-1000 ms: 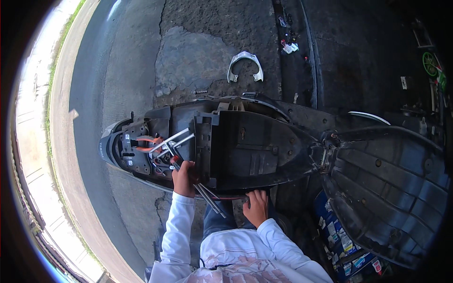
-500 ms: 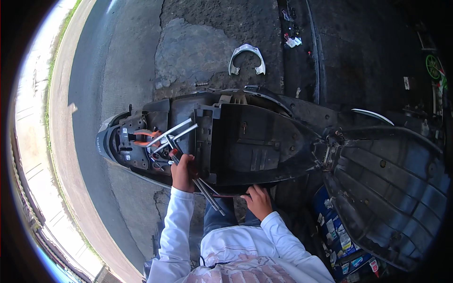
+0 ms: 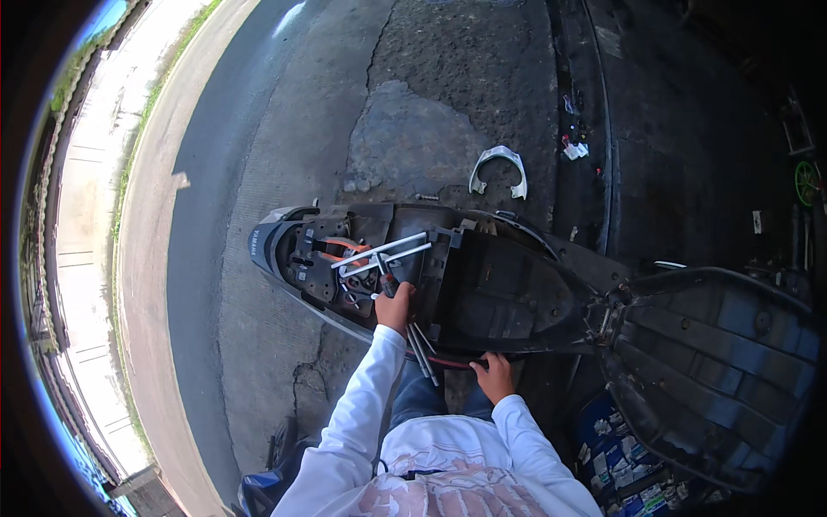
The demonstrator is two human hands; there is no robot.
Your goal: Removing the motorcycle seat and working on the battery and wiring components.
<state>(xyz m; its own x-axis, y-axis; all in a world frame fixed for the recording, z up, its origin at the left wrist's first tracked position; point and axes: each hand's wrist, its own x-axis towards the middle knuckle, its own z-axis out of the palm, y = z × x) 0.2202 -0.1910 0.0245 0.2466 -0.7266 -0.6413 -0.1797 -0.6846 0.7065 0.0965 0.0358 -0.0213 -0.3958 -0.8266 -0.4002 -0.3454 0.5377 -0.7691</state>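
My left hand is closed around a bundle of metal T-handle wrenches and a red-and-black handled tool, held over the scooter's tail end. Crossbars of the wrenches poke out above my fist, their long shafts below it. Orange-handled pliers and small dark tools, hard to make out, lie just beyond, on the tail section. My right hand has its fingers curled on the red-striped edge of the near side panel. Right of the tools is the open black underseat bin.
The raised seat extends rightward. A silver curved grab rail lies on the cracked pavement beyond the scooter. Small litter sits along a drain channel. A green wheel is at far right, blue clutter below the seat, a road at left.
The head view has shifted, so the scooter and pavement sit farther right and lower in the picture. Both hands keep much the same hold on the tools and panel edge.
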